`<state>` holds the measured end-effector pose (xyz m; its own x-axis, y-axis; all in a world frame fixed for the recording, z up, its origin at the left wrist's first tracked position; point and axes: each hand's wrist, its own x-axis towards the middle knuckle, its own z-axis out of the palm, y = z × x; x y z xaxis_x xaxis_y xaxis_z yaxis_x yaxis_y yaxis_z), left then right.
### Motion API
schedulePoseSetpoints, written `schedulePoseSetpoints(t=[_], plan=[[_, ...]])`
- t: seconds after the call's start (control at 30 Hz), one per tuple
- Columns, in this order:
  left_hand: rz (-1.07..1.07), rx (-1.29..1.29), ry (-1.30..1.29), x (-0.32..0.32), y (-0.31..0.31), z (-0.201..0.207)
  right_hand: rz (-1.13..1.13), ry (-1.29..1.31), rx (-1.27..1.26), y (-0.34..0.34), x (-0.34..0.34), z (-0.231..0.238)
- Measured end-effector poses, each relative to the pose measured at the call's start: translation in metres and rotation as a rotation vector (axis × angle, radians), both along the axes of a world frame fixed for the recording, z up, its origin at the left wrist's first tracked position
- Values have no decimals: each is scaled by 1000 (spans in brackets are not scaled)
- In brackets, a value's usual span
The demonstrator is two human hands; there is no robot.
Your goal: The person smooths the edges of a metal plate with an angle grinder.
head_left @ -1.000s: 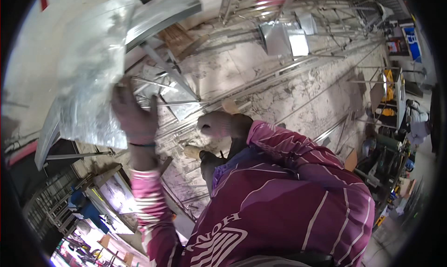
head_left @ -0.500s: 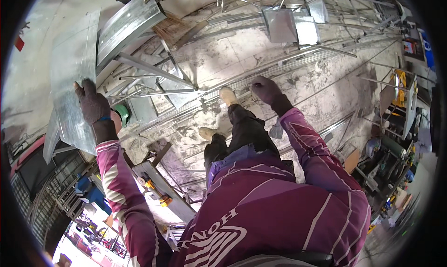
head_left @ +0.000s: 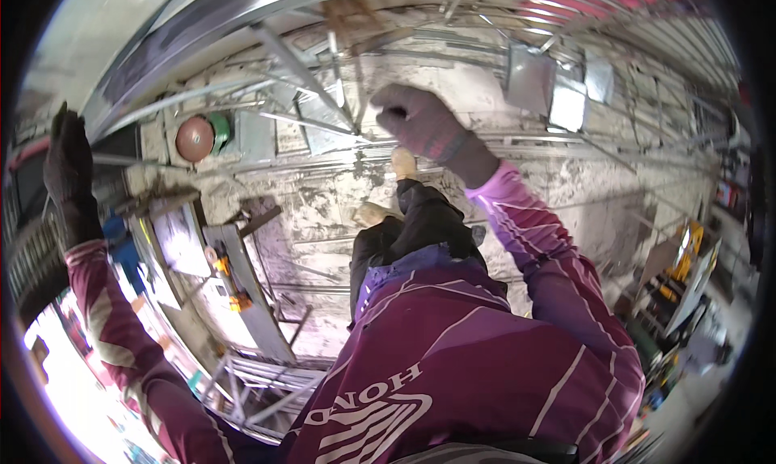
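Note:
My left hand [head_left: 69,161], in a dark knit glove, is stretched out at the far left with straight fingers. It is beside the lower left end of a long grey metal channel [head_left: 218,35]; whether it touches it I cannot tell. My right hand [head_left: 424,124], gloved too, is raised in front of my body over the floor. Its fingers curve loosely, with a gap between thumb and fingers, and no object shows in it. Below the channel stand slanted metal legs [head_left: 303,72], and a round reddish-brown and green object [head_left: 195,138] lies on the floor.
A yellow and black power tool [head_left: 230,282] rests on a narrow bench to my left. Long metal bars [head_left: 323,158] lie across the stained floor by my shoes [head_left: 404,163]. Square metal sheets [head_left: 529,78] are at the back right, with a cluttered rack [head_left: 683,278] at the right.
My view has swung left and the channel appears larger. My left hand is off the thin metal sheet it lay on. My right hand has risen and its fist has loosened.

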<state>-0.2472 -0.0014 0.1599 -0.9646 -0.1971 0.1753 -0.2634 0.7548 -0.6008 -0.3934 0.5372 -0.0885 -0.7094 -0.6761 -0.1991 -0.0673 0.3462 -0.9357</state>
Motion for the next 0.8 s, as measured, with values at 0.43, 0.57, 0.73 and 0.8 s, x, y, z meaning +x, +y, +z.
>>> schedulePoseSetpoints(t=[0.43, 0.57, 0.73, 0.8], plan=[[102, 532, 348, 184, 192, 61, 851, 1364, -164, -103, 28, 317], [116, 734, 490, 245, 272, 42, 1118, 1298, -84, -109, 97, 325], [112, 929, 583, 290, 346, -10, 1244, 1202, 24, -109, 136, 282], [126, 866, 550, 302, 383, -45, 1245, 1163, 60, -100, 155, 227]])
